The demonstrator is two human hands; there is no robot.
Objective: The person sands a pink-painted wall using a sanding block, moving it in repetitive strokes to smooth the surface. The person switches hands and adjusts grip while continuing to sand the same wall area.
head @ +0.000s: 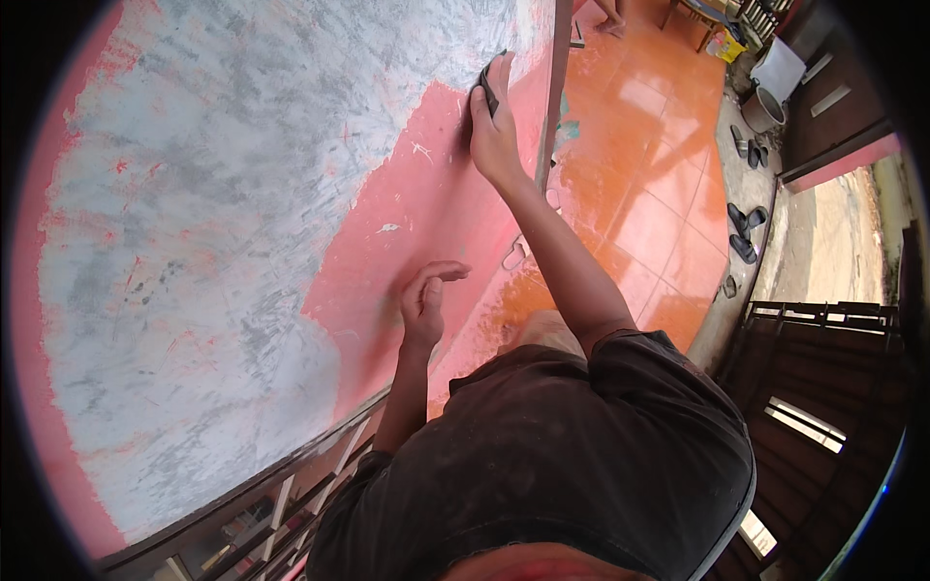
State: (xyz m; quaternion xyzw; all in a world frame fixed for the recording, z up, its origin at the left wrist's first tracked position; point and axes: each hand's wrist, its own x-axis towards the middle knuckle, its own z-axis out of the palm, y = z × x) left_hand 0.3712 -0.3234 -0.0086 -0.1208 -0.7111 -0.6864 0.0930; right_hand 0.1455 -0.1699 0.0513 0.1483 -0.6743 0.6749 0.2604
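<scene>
A wall (203, 218) with pink paint and a large blotchy grey-white coated area fills the left of the view. My right hand (498, 131) holds a dark, thin, flexible sheet (489, 88), perhaps sandpaper, between thumb and fingers, against or close to the wall near its right edge. Below and to the left, my left hand (429, 301) is held near the bare pink part of the wall, fingers bent and holding nothing. Whether it touches the wall cannot be told.
Orange floor tiles (654, 196) with pale dust lie beside the wall. Several dark sandals (741, 247) rest on a concrete ledge, with a bucket (764, 107) farther back. Another person's foot (612, 25) shows at the top. A barred window (290, 501) is at lower left; a dark gate (814, 378) stands right.
</scene>
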